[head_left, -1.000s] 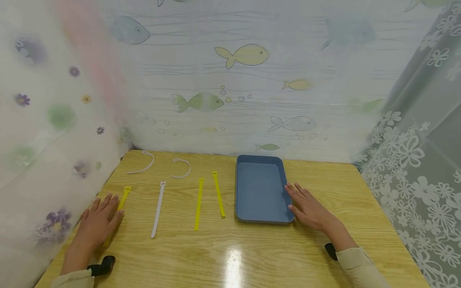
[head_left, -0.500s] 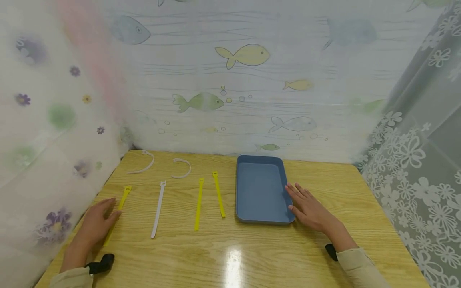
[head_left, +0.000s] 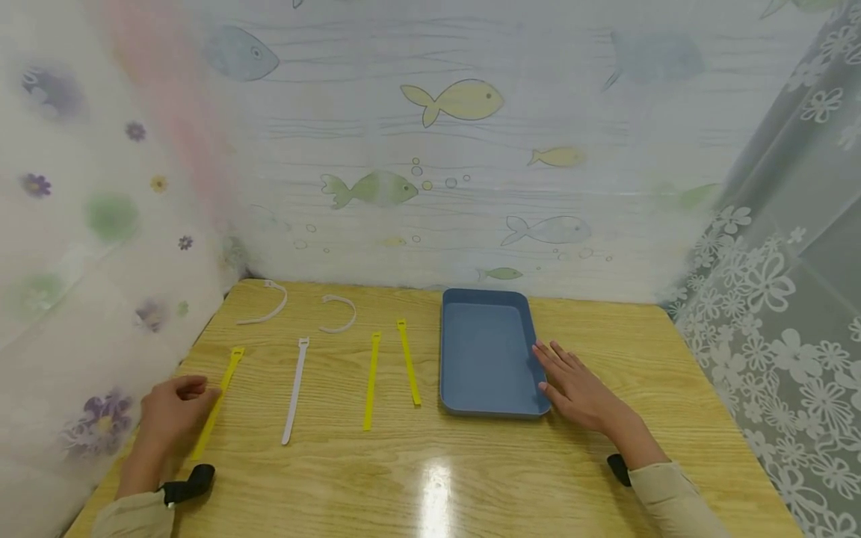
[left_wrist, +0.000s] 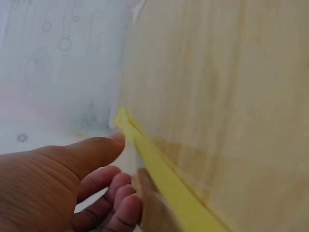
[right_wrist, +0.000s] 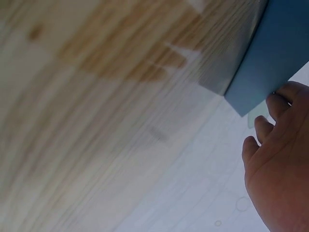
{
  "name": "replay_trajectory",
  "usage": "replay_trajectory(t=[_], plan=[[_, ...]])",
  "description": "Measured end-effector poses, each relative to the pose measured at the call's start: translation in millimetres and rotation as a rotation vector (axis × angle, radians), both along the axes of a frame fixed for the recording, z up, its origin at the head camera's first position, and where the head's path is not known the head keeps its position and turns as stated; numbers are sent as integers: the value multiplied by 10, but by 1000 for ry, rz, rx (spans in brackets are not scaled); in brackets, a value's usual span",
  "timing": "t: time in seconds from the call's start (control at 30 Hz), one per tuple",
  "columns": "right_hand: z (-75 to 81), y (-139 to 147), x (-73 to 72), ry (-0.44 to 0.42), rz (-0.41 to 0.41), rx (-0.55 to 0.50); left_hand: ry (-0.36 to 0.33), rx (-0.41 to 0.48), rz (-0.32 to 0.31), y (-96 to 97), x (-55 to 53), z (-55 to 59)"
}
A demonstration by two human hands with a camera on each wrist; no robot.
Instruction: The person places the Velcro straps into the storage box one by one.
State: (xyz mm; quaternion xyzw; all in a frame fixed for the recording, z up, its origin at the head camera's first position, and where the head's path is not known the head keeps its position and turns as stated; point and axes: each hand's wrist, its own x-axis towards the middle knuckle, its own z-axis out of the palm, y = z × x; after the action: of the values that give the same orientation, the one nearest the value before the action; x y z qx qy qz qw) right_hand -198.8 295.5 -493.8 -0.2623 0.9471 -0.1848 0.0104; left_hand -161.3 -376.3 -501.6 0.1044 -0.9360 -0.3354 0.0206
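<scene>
Several flat cable ties with slotted heads lie on the wooden table. My left hand point(head_left: 173, 409) is at the leftmost yellow cable tie point(head_left: 227, 377), thumb tip at its edge and fingers bent beneath. In the left wrist view a gap shows between the thumb and the fingers, beside the yellow cable tie point(left_wrist: 161, 176). Against the right wall of a blue rectangular tray point(head_left: 494, 409) rests my right hand point(head_left: 581, 392), its fingers extended. The right wrist view shows that hand point(right_wrist: 282, 154) with fingertips at the tray's side point(right_wrist: 270, 58).
Right of the left hand lies a straight white cable tie point(head_left: 294, 392). Two more yellow cable ties, one point(head_left: 372, 381) and another point(head_left: 409, 365), lie left of the tray. Curved white cable ties point(head_left: 282, 302) are at the back. Patterned curtains point(head_left: 363, 134) border the table point(head_left: 323, 486).
My left hand has gone from spread flat over the leftmost yellow cable tie to bent fingers with the thumb at its edge. The right hand and tray have not moved.
</scene>
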Motion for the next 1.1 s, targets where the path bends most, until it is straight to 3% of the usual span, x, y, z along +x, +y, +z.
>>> replay_trajectory(t=[0.1,0.27,0.57,1.1], plan=[[-3,-5,-6,6,3,-2,-41,25,41,-13,-6,68],[-10,-13,-12,11,5,-15,-104,48,40,-20,-11,144],[14,-14,-5,4,2,3,-160,49,39,19,-30,180],[23,-17,6,16,9,-2,-244,46,92,65,-59,246]])
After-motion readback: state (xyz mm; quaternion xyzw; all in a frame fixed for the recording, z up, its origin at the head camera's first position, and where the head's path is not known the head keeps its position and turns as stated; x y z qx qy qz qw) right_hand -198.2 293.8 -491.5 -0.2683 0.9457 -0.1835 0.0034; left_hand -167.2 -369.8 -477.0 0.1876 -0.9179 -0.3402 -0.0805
